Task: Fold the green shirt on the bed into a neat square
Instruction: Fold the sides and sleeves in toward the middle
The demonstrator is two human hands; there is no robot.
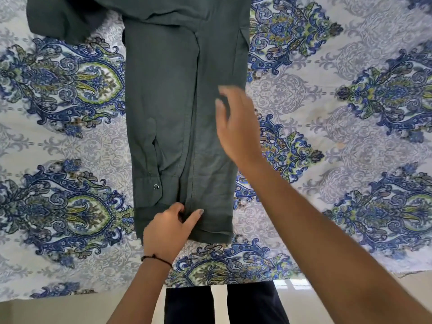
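Green shirt (182, 108), folded into a long narrow strip, flat on the patterned bed sheet (327, 127). Left hand (167, 230) fingers (177, 208) pinched shut on the hem near the bottom edge, thumb out. Right hand (236, 127) spread open, holding nothing, blurred over the strip's right edge. Cuff snap (156, 186) facing up. One sleeve (67, 17) sprawled at upper left.

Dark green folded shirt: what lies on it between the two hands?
In the head view, only bare green shirt fabric with a lengthwise fold edge lies between the left hand and the right hand.
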